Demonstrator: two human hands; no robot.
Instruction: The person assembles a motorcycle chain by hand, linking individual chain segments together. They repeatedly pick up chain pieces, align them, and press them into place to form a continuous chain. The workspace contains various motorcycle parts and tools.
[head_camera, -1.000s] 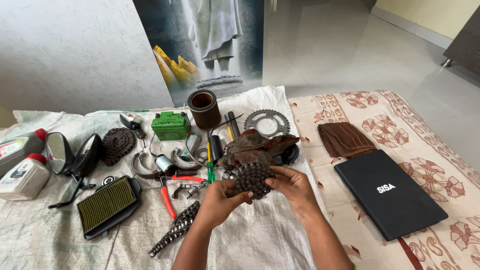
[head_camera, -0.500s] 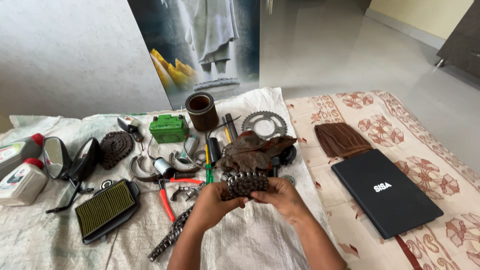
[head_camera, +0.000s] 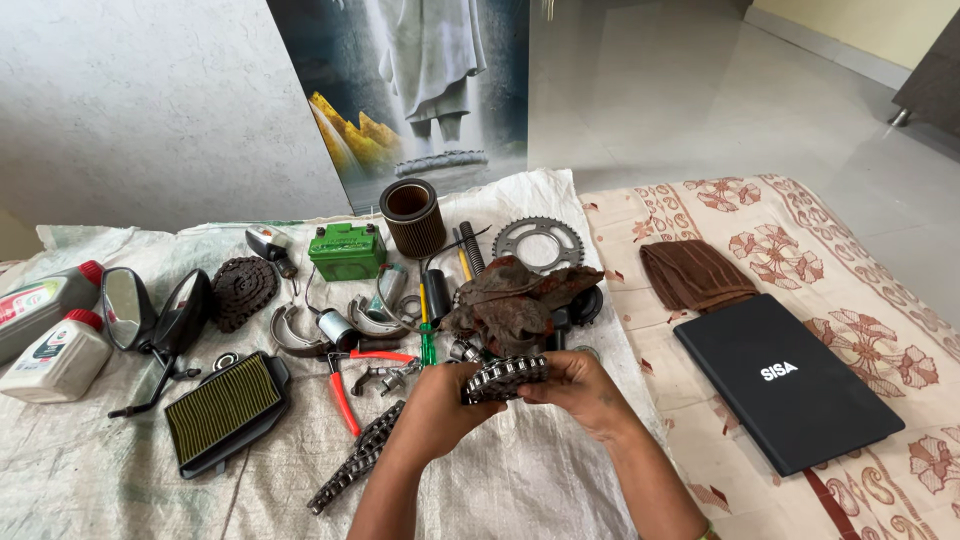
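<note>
Two labelled white bottles (head_camera: 55, 335) far left, green box (head_camera: 346, 250) behind

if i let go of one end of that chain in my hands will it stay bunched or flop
Probably flop: the chain is made of small linked metal pieces, bunched only by the grip of the left hand and right hand. It likely feels heavy for its size. The loose chain on the sack lies limp, hinting the same.

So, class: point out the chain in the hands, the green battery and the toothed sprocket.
chain (head_camera: 505, 378), head view, on its links between the hands.
green battery (head_camera: 346, 250), head view, on its top face.
toothed sprocket (head_camera: 538, 241), head view, on the ring's upper rim.
</note>
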